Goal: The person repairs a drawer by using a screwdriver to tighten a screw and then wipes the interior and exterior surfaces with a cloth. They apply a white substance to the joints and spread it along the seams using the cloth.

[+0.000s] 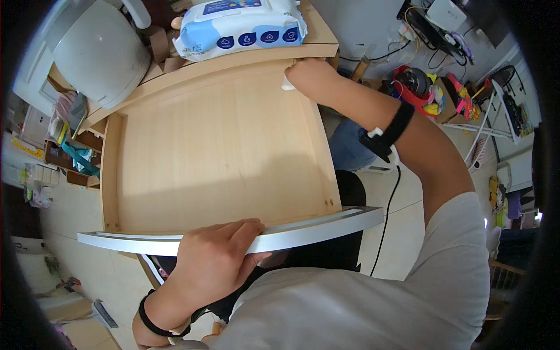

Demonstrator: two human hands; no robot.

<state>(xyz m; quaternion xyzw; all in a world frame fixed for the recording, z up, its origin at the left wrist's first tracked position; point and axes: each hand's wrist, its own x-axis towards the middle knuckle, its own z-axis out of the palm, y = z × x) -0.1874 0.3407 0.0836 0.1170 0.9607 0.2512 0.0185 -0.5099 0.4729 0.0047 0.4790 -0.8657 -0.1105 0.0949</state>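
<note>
A pale wooden drawer [216, 146] with a white-edged front [326, 223] is pulled out towards me, and its inside shows bare wood. My left hand [213, 259] is closed over the front panel, fingers on top and thumb curled below the edge. At the drawer's far right corner, my right hand [309, 74] reaches in under the cabinet top. A bit of white wipe [287, 84] shows beneath its fingers, which are closed round it and partly hidden. Just above that hand, a white and blue pack of wipes [242, 29] lies on the cabinet top.
A white rounded appliance [102, 55] stands on the cabinet top [324, 32] at the far left. Open side drawers [81, 163] with items sit left of the drawer. A black cable [385, 227] hangs from my right wrist strap. Toys in a red basin [414, 87] lie far right.
</note>
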